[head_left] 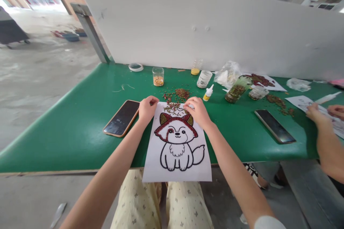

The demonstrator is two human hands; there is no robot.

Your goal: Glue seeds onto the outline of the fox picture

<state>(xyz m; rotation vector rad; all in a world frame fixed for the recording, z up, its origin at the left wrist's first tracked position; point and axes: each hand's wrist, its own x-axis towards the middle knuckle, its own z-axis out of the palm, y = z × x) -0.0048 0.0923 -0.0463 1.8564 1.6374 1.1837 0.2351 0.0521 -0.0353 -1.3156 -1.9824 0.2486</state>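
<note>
A white sheet (176, 166) with a black-outlined cartoon dog lies on the green table (75, 128), its lower part hanging over the front edge. The dog's hat is filled with red and green seeds. My left hand (146, 109) rests on the sheet's top left corner, fingers curled. My right hand (197, 111) sits at the top right corner, fingertips pinched over loose seeds (176, 96) scattered just beyond the paper. Whether it holds a seed is too small to tell.
A phone (122, 117) lies left of my left hand, another phone (274, 126) to the right. A glue bottle (208, 93), small jars (158, 76), a tipped seed bottle (238, 89) and bags stand behind. Another person's hands (319, 112) work at the right. A white board (215, 25) backs the table.
</note>
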